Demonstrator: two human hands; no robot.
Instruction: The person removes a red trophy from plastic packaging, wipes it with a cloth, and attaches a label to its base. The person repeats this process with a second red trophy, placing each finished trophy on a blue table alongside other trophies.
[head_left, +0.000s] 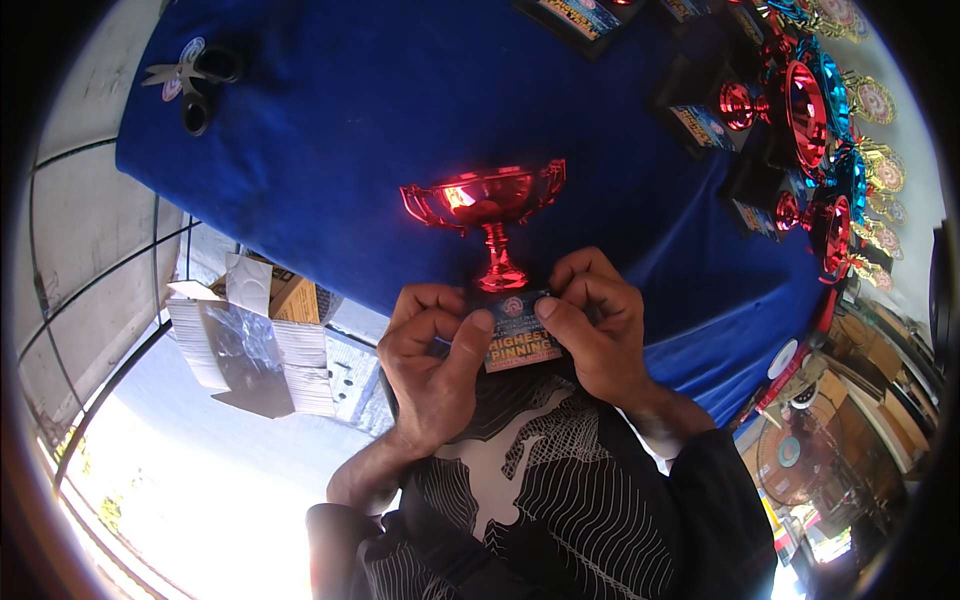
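Note:
A shiny red two-handled trophy cup (490,195) is on the blue cloth in front of me, its stem toward my hands. At its dark base is a small printed label (523,335), dark blue with light and yellow lettering. My left hand (432,355) is closed at the label's upper left, thumb on its edge and fingers curled. On the upper right, my right hand (598,325) pinches the same label, thumb lying on its face. Most of the base is hidden behind the label and my fingers, so I cannot tell whether the label is fully attached.
Scissors (195,80) with black handles lie at the table's far left. Several red trophies (805,115), blue ones and gold medallion awards (885,170) crowd the right side. An opened cardboard box (265,345) is beyond the left edge. A fan (795,455) stands at lower right.

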